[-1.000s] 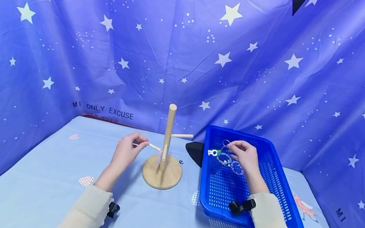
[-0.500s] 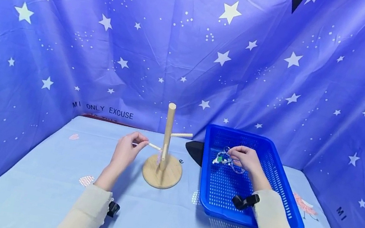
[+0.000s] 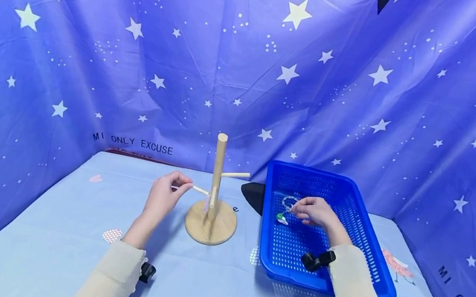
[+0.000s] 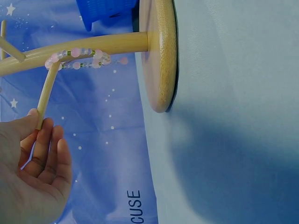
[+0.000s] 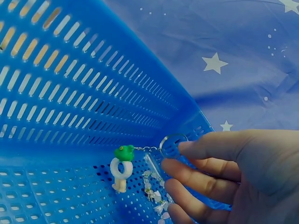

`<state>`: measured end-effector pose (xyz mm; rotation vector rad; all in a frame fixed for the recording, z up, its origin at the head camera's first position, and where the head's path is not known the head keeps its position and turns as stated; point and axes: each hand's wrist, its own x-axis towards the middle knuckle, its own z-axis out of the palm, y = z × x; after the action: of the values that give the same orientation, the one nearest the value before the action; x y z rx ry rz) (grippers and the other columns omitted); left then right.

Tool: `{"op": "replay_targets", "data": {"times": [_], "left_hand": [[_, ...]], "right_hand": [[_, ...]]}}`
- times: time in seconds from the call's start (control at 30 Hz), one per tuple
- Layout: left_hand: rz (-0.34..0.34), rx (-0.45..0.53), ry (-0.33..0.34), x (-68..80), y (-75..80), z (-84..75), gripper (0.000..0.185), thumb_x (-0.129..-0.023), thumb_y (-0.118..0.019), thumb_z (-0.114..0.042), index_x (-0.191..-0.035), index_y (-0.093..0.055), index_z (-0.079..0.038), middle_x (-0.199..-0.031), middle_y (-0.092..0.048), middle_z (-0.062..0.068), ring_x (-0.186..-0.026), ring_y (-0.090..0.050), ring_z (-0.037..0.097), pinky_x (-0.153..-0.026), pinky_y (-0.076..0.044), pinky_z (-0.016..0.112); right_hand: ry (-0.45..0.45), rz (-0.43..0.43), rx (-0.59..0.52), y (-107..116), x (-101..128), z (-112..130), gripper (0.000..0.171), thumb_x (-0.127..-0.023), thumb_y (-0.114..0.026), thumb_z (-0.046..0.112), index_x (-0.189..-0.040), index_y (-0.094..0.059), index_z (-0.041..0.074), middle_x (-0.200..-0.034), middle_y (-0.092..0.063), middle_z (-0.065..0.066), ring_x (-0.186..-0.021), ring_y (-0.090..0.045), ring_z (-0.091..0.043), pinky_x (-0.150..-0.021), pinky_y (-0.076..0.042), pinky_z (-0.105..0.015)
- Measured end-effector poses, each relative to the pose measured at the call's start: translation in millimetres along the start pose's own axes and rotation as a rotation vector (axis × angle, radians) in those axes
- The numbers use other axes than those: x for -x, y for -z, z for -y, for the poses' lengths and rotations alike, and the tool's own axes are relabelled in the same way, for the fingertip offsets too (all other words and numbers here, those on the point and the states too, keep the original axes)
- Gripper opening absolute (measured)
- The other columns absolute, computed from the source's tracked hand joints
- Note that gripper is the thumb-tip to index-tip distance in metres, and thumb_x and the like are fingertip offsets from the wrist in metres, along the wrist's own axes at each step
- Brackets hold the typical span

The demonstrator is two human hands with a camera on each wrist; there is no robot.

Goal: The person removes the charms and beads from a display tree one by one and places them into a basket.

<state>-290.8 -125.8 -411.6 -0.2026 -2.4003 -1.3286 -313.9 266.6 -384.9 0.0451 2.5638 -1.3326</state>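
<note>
1. Left hand [image 3: 160,198] is still pinching the tip of a peg [image 4: 46,95] on the wooden stand [image 3: 210,218]; a bead bracelet [image 4: 77,58] is hanging on that peg.
2. Right hand [image 3: 315,212] is pinching the keychain [image 5: 140,161] by its ring, now lowered into the blue basket [image 3: 372,257] after being raised a second ago.
3. Keychain's frog charm is dangling just above the basket floor, so it looks like it is going back down, not toward the stand.
4. Surface [image 3: 58,244] is carrying both stand and basket.

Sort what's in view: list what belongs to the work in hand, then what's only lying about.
In hand:
- wooden peg stand, left hand pinching its peg
- beaded bracelet on the stand
- frog keychain at the right hand
- blue basket

Lying about:
- black patch
- starry cloth
</note>
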Motion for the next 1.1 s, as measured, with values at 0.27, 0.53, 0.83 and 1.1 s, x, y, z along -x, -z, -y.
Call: {"op": "replay_targets", "data": {"times": [0.27,0.53,0.83,1.1], "left_hand": [[-0.004,0.004,0.003,-0.1,0.1,0.8,0.012,-0.092,-0.071,-0.015,-0.097,-0.072,-0.004,-0.098,-0.075,0.014,-0.093,-0.070,0.026,-0.084,-0.059,0.041],[-0.010,0.000,-0.003,-0.5,-0.3,0.8,0.011,-0.092,-0.071,-0.015,-0.096,-0.072,-0.004,-0.098,-0.075,0.013,-0.093,-0.071,0.026,-0.084,-0.059,0.040],[-0.001,0.006,0.011,0.4,-0.3,0.2,0.013,-0.092,-0.071,-0.016,-0.097,-0.072,-0.004,-0.098,-0.075,0.013,-0.092,-0.070,0.026,-0.083,-0.059,0.041],[-0.006,0.001,0.005,0.0,-0.8,-0.6,0.012,-0.092,-0.071,-0.015,-0.096,-0.072,-0.004,-0.096,-0.075,0.013,-0.092,-0.070,0.026,-0.083,-0.059,0.041]], "right_hand": [[-0.033,-0.079,-0.009,0.7,-2.3,-1.5,0.020,-0.100,-0.058,0.014,-0.106,-0.067,-0.003,-0.101,-0.075,-0.012,-0.089,-0.069,-0.018,-0.074,-0.058,-0.030],[-0.041,-0.104,-0.008,2.2,-1.2,-1.6,0.022,-0.100,-0.055,0.014,-0.107,-0.065,-0.004,-0.103,-0.076,-0.014,-0.086,-0.070,-0.016,-0.074,-0.058,-0.031],[-0.023,-0.094,-0.054,4.9,3.8,1.0,0.022,-0.098,-0.055,0.015,-0.104,-0.066,-0.002,-0.088,-0.075,-0.004,-0.074,-0.065,-0.007,-0.069,-0.057,-0.025],[-0.041,-0.120,-0.072,3.1,3.1,3.9,0.029,-0.101,-0.053,0.016,-0.117,-0.061,-0.006,-0.098,-0.074,-0.010,-0.077,-0.066,-0.008,-0.072,-0.058,-0.027]]}}
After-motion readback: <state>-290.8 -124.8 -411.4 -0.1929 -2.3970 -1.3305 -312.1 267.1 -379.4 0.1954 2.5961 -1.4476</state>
